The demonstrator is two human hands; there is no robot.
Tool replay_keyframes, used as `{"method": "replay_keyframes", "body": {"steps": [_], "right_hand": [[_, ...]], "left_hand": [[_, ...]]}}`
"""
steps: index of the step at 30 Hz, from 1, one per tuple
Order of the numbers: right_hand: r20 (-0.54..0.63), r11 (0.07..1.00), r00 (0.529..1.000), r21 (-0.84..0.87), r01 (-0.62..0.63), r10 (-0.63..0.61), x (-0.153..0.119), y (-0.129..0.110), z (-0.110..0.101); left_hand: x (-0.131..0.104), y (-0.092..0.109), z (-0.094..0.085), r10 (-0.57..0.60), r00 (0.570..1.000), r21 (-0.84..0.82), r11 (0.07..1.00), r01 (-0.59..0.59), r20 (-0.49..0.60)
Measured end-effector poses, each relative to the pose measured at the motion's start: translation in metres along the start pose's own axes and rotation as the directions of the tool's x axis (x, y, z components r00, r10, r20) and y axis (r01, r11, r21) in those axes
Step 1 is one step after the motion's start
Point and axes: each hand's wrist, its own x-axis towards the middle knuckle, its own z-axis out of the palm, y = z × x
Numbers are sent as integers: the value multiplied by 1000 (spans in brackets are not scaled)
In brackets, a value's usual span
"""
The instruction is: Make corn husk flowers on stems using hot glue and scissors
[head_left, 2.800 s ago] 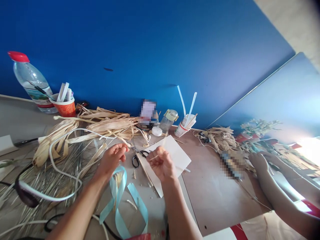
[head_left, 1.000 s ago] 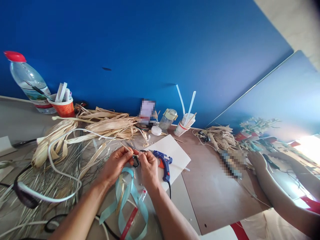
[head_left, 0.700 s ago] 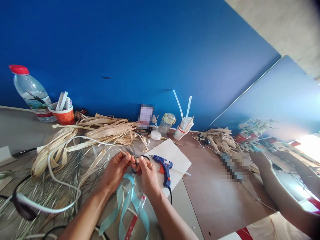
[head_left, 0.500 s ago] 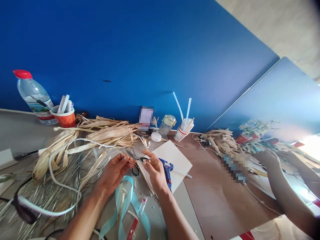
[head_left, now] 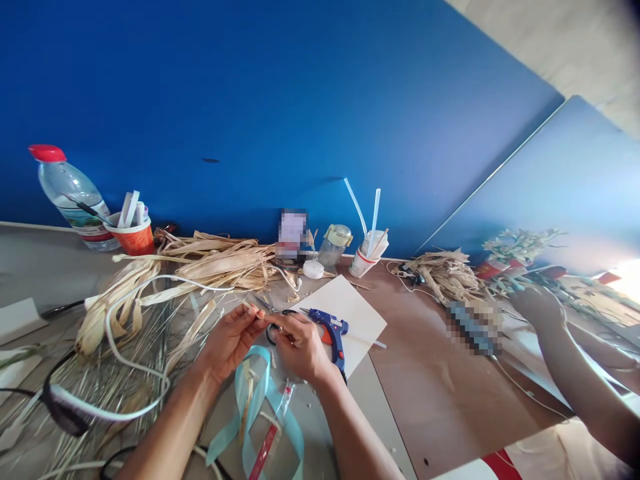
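Observation:
My left hand (head_left: 231, 341) is closed in a pinch on a small pale strip (head_left: 246, 305), which looks like dried husk. Touching its fingertips is my right hand (head_left: 304, 345), fingers bent together; whatever lies between them is hidden. Scissors (head_left: 270, 308) with black handles lie just behind the fingers, partly covered by my right hand. To the right of that hand, a blue and orange glue gun (head_left: 336, 332) rests on a white card (head_left: 364, 319). A light blue ribbon (head_left: 257, 380) lies looped below the hands.
Dried corn husks (head_left: 220, 260) and thin stems (head_left: 135, 357) cover the left, crossed by a white cable (head_left: 113, 347). Along the blue wall stand a bottle (head_left: 75, 193), a red cup (head_left: 134, 237), a jar (head_left: 335, 245) and a cup with straws (head_left: 364, 261). Another person's hands (head_left: 540, 310) work at the right.
My right hand has moved left from beside the scissors, and its fingertips now meet those of my left hand. More of the glue gun shows. The view has shifted slightly.

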Motion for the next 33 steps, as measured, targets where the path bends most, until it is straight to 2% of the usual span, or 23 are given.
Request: {"method": "replay_keyframes", "body": {"steps": [4,10,14,16,18,21,25,28,33], "right_hand": [[-66,993,996,-107,48,-55,-1,4,4],[-104,985,991,-157,71,-88,-1,5,7],[-177,989,984,-145,-31,5,-2,5,5],[-167,992,984,-96,-86,69,-3,5,2],[-115,994,990,-71,-83,75,-4,5,0],[-45,994,999,-108,25,-30,-4,6,2],[-96,979,986,-163,118,-135,-2,8,6],[-119,980,986,-177,95,-117,-3,7,5],[-73,983,996,-178,44,-58,-4,3,1]], "left_hand": [[-1,0,0,-26,1000,-25,999,26,11],[-4,2,2,-63,998,-17,998,63,17],[-4,1,2,-73,997,-13,997,74,33],[-4,1,2,-82,996,-20,996,83,27],[-5,2,2,-90,996,-35,995,91,26],[-5,2,1,-92,995,-57,994,94,30],[-4,1,-1,-101,993,-55,993,104,59],[-3,0,-3,-104,991,-56,992,109,84],[-4,0,-4,-110,989,-60,991,116,95]]}}
